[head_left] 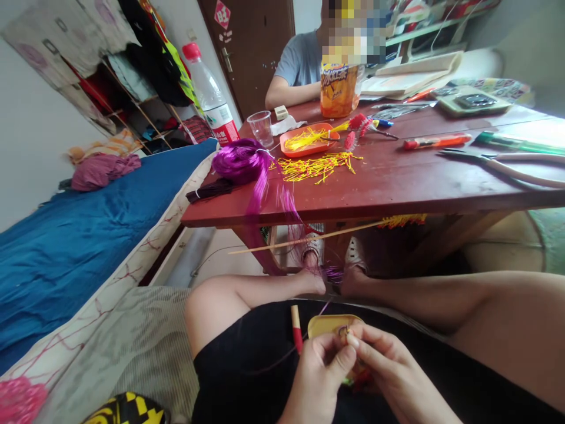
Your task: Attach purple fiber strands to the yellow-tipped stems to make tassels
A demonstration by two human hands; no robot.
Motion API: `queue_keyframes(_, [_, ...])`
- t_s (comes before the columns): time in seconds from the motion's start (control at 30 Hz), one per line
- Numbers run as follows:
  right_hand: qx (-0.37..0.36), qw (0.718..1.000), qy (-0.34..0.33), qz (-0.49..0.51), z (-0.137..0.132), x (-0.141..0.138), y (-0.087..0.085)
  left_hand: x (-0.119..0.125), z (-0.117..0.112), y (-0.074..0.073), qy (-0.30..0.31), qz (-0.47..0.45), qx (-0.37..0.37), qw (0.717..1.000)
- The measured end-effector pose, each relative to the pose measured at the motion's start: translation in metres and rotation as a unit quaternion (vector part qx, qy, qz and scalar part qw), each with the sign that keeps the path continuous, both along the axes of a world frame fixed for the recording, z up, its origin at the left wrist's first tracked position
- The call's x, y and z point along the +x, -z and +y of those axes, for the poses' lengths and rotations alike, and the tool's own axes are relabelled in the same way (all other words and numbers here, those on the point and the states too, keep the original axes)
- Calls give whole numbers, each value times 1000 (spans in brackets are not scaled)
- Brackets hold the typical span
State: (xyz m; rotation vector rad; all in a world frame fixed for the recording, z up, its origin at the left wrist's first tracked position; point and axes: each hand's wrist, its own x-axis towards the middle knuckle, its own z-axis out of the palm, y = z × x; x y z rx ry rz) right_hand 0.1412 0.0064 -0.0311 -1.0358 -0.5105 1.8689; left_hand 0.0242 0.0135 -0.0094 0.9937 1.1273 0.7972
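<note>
My left hand [320, 377] and my right hand [388, 374] meet over my lap, both pinched on a small yellow piece [329, 324] with purple thread [324, 307] wound at its top. A red and cream stick [296, 327] rises beside my left hand's fingers. From the piece the thread runs up toward a purple thread bundle [242, 160] lying on the red wooden table [397, 182]. A long thin stick [304, 240] juts from under the table edge.
On the table lie yellow strands [318, 166], an orange tray [304, 141], a plastic cup [261, 127], a water bottle [212, 97], an orange snack bag [339, 88], a craft knife [435, 141] and pliers [503, 165]. Another person [295, 68] sits opposite. A blue bed [83, 235] lies left.
</note>
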Motion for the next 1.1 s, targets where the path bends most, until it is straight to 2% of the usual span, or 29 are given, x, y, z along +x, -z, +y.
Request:
queue_keyframes(0.1, [-11, 1000, 15, 19, -1, 0, -2, 1, 0, -3, -14, -27, -9, 999])
queue_keyframes(0.17, [-25, 999, 8, 21, -1, 0, -6, -1, -2, -4, 7, -7, 10, 1000])
queue_keyframes(0.27, [-31, 999, -7, 19, -1, 0, -9, -7, -7, -1, 33, 81, 110, 990])
queue_keyframes(0.33, [-25, 999, -11, 16, -2, -1, -9, -10, -10, 2, 22, 158, 200, 967])
queue_keyframes(0.4, [-12, 1000, -14, -5, -5, -2, -7, -11, -13, 4, 27, 212, 249, 945])
queue_keyframes(0.5, [19, 999, -15, -30, -10, -3, -2, -10, -16, 4, 47, 228, 251, 940])
queue_keyframes(0.63, [20, 999, -31, 2, -12, -3, 0, -12, -19, 5, 50, 235, 250, 938])
queue_keyframes(0.73, [47, 995, -58, -68, -7, 1, -5, -20, -14, 1, 81, 248, 232, 937])
queue_keyframes(0.8, [106, 978, -80, -159, -3, 4, -10, -25, -7, -6, 100, 274, 220, 931])
queue_keyframes(0.9, [207, 930, -111, -284, 0, 8, -15, -28, 3, -19, 119, 327, 236, 907])
queue_keyframes(0.97, [245, 900, -131, -337, -2, 10, -16, -25, 7, -24, 142, 346, 251, 893])
queue_keyframes(1.03, [252, 889, -137, -357, -3, 10, -16, -21, 8, -25, 152, 345, 269, 886])
queue_keyframes(1.1, [243, 895, -135, -350, -4, 9, -16, -18, 7, -23, 136, 333, 294, 886])
